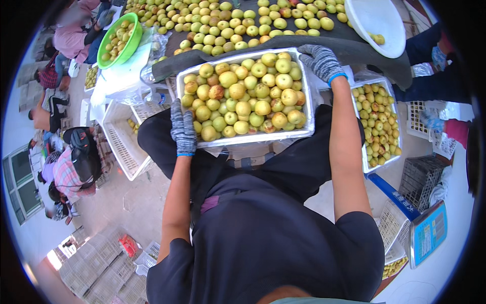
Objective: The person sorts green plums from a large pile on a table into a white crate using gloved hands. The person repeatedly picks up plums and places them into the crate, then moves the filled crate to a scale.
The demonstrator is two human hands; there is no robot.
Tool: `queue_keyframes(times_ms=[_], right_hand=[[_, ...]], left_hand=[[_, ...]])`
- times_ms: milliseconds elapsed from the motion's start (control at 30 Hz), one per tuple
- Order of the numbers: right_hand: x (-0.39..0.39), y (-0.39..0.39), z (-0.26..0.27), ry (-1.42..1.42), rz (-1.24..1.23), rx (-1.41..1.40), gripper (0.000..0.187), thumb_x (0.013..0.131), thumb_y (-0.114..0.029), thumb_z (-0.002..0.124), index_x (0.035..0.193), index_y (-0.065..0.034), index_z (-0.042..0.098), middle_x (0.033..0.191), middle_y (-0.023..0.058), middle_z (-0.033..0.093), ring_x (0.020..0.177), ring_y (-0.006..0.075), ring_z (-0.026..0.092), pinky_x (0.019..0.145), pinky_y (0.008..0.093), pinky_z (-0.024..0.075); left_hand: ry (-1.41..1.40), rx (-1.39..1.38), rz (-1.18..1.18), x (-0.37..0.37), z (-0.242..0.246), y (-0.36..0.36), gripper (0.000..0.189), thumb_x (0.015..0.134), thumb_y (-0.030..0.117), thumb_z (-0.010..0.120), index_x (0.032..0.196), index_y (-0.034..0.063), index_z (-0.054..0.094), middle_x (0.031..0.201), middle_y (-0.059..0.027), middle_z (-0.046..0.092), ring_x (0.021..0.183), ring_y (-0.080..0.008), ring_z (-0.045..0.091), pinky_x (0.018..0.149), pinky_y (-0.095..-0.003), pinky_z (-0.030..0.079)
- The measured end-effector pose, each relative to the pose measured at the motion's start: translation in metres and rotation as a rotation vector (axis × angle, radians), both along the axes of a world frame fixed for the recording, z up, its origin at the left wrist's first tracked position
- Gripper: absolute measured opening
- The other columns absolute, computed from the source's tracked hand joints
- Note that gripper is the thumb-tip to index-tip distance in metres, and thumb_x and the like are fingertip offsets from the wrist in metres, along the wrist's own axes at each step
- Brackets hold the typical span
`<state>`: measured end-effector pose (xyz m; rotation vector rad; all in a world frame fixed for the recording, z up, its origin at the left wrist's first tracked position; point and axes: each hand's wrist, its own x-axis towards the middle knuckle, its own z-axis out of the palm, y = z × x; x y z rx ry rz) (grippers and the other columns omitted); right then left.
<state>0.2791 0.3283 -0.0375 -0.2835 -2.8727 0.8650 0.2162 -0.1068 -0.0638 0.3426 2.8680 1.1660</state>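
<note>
A white foam box point(224, 143) full of yellow-green and reddish round fruit point(243, 95) lies across my lap, against the table's edge. My left hand point(183, 129), in a grey striped knit glove with a blue cuff, grips the box's left side. At the upper right corner, my right hand point(322, 62), gloved alike, holds the rim; part of its fingers lies over the outer wall. Behind the box, more of the same fruit point(212, 30) is spread on a dark-covered table.
A green basin point(138, 40) of fruit stands at the upper left, a white basin point(395, 26) at the upper right. Another full foam box point(398, 142) is right of my knee, near a digital scale point(428, 233). An empty-looking white crate point(131, 167) sits left. Other people work on both sides.
</note>
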Motion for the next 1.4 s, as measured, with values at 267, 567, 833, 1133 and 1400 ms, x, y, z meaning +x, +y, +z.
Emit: queue_keyframes(times_ms=[267, 567, 833, 1133, 1400], right_hand=[[0.014, -0.013, -0.021, 0.145, -0.092, -0.110, 0.028, 0.084, -0.026, 0.058, 0.103, -0.0064, 0.066, 0.105, 0.0152, 0.063, 0.099, 0.0310, 0.059, 0.089, 0.0376, 0.0450], [0.056, -0.061, -0.029, 0.233, -0.272, -0.097, 0.036, 0.089, -0.025, 0.051, 0.119, -0.0059, 0.055, 0.122, 0.0183, 0.053, 0.115, 0.0324, 0.049, 0.100, 0.0384, 0.0372], [0.037, -0.051, -0.017, 0.291, -0.426, -0.062, 0.028, 0.085, -0.018, 0.056, 0.107, -0.0026, 0.062, 0.109, 0.0170, 0.062, 0.105, 0.0310, 0.056, 0.095, 0.0381, 0.0416], [-0.091, -0.037, 0.011, 0.076, -0.287, 0.166, 0.033, 0.079, -0.017, 0.058, 0.111, -0.0088, 0.060, 0.117, 0.0140, 0.057, 0.111, 0.0290, 0.052, 0.096, 0.0373, 0.0411], [-0.174, -0.045, -0.028, -0.316, -0.287, 0.234, 0.042, 0.075, -0.028, 0.062, 0.115, -0.0139, 0.057, 0.114, 0.0178, 0.056, 0.103, 0.0340, 0.057, 0.089, 0.0427, 0.0464]], left_hand=[[-0.060, 0.023, -0.031, -0.032, -0.030, -0.013, 0.049, 0.094, 0.028, 0.043, 0.137, 0.0065, 0.035, 0.140, -0.0139, 0.038, 0.128, -0.0266, 0.038, 0.104, -0.0328, 0.030], [-0.095, 0.352, 0.025, -0.039, -0.039, 0.000, 0.039, 0.097, 0.020, 0.038, 0.131, 0.0015, 0.041, 0.141, -0.0178, 0.035, 0.130, -0.0289, 0.033, 0.107, -0.0327, 0.026], [0.260, 0.031, -0.011, -0.124, -0.007, 0.017, 0.050, 0.092, 0.030, 0.048, 0.129, -0.0025, 0.043, 0.134, -0.0204, 0.042, 0.127, -0.0318, 0.038, 0.107, -0.0374, 0.027], [0.102, -0.517, 0.121, -0.257, -0.009, 0.029, 0.052, 0.093, 0.044, 0.031, 0.112, 0.0061, 0.061, 0.112, -0.0206, 0.060, 0.105, -0.0347, 0.056, 0.094, -0.0435, 0.040], [0.011, -0.637, 0.075, -0.266, -0.008, 0.046, 0.054, 0.089, 0.051, 0.035, 0.107, 0.0085, 0.063, 0.099, -0.0211, 0.064, 0.093, -0.0336, 0.061, 0.082, -0.0463, 0.046]])
